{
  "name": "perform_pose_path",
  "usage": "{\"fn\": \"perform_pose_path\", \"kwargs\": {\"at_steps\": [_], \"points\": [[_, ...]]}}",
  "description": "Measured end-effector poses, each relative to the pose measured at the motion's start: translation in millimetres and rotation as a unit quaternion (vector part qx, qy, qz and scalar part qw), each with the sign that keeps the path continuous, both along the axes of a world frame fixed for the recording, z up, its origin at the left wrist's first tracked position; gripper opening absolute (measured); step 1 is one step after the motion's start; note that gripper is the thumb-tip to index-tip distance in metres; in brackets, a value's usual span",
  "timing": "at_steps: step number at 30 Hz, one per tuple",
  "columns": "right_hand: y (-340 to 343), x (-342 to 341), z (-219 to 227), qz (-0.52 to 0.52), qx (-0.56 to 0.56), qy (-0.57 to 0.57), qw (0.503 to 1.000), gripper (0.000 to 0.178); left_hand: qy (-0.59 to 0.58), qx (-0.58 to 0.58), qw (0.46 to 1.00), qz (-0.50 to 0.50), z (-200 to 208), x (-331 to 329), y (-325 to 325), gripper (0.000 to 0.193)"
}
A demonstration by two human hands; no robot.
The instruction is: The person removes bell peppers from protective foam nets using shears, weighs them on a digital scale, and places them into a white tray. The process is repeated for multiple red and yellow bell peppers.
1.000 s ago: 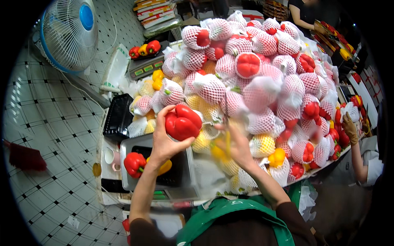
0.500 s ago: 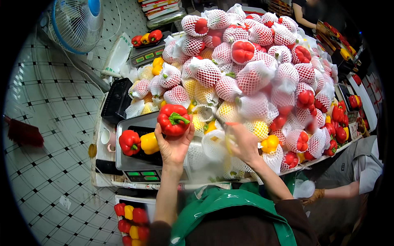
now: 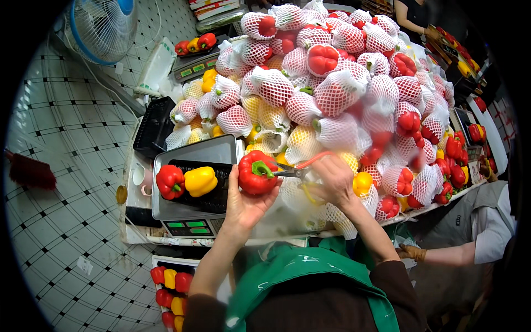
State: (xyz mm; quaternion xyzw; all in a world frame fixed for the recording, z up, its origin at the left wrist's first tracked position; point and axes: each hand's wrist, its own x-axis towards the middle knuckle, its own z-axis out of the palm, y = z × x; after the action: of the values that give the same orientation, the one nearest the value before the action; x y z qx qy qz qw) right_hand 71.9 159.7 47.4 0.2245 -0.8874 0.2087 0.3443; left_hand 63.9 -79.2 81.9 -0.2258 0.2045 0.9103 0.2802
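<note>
A red bell pepper (image 3: 255, 176) rests in my left hand (image 3: 247, 209), its green stem facing up toward me. My right hand (image 3: 334, 180) grips scissors (image 3: 298, 170) with orange-red handles; the blades reach to the pepper's stem. Left of my left hand, a digital scale (image 3: 161, 200) carries a black tray (image 3: 220, 178). On the tray sit another red pepper (image 3: 170, 182) and a yellow pepper (image 3: 201, 181). Below my right hand the lens is smeared, so the blades' exact contact with the stem is hard to make out.
A big heap of net-sleeved peppers (image 3: 301, 108) fills the table. Black trays (image 3: 155, 126) and a cup (image 3: 145, 180) stand at left. A second scale (image 3: 194, 67) is farther back, a fan (image 3: 105, 30) beyond. Packed peppers (image 3: 170, 280) lie below; a co-worker's gloved hand (image 3: 412, 253) is at right.
My left hand has moved right and slightly down with the red pepper. The scissors, blurred before, now have their blades at the pepper's stem.
</note>
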Motion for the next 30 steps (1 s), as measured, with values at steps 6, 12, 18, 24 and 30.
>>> {"fn": "perform_pose_path", "kwargs": {"at_steps": [6, 12, 18, 24, 30], "points": [[5, 2, -21, 0.046, 0.007, 0.061, 0.997, 0.054, -0.003, -0.004, 0.998, -0.056, -10, 9, 3, 0.081], [3, 9, -33, 0.043, -0.013, 0.016, 0.999, 0.053, 0.032, -0.009, 0.995, -0.095, -6, 15, -1, 0.079], [-3, 23, -14, -0.025, -0.022, 0.016, 0.999, 0.048, 0.062, -0.064, 0.996, -0.007, -13, 10, -6, 0.077], [11, 84, 15, -0.090, -0.341, -0.213, 0.911, 0.040, 0.232, -0.195, 0.953, 0.018, 15, 0, 11, 0.070], [-17, 133, 4, -0.080, -0.519, -0.124, 0.842, 0.033, 0.459, -0.180, 0.806, -0.328, -3, 37, 86, 0.072]]}}
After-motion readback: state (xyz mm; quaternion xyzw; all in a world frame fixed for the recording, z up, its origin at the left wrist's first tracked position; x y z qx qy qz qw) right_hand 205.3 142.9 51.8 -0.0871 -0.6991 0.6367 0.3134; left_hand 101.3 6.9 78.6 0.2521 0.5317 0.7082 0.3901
